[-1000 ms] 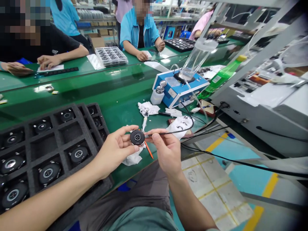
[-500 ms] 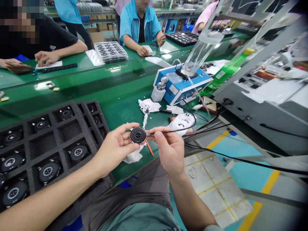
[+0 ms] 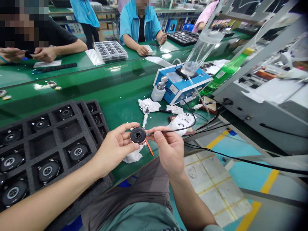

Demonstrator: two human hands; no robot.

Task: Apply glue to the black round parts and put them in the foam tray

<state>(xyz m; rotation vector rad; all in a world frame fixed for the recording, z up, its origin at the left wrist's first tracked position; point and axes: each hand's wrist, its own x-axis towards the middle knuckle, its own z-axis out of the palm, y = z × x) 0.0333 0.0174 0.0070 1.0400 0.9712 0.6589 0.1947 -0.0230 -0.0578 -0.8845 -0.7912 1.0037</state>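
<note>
My left hand [image 3: 117, 141] grips a round black watch body [image 3: 138, 135] by its edges, its back with the sensor window and metal contacts facing up. Against the right edge of the watch body sits the thin tip of a black tube [image 3: 163, 131], pinched between thumb and fingers of my right hand [image 3: 169, 147]. Whether the tip touches the case I cannot tell. Behind the hands lie a small syringe [image 3: 145, 118] and crumpled white tissue [image 3: 149, 105]. An orange stick [image 3: 149, 148] shows just below the fingers.
Left, a foam tray [image 3: 39, 144] holds several watch bodies. Behind stand a white pump bottle [image 3: 158, 91], a blue machine [image 3: 179, 84] and a green bottle [image 3: 223, 72]. Black cables [image 3: 228, 157] run off the table's right side. Co-workers sit across the green bench [image 3: 108, 81].
My hands, the watch body and the tube stay in place. The co-worker at the left has raised their hands from the bench, and a standing person behind has shifted right.
</note>
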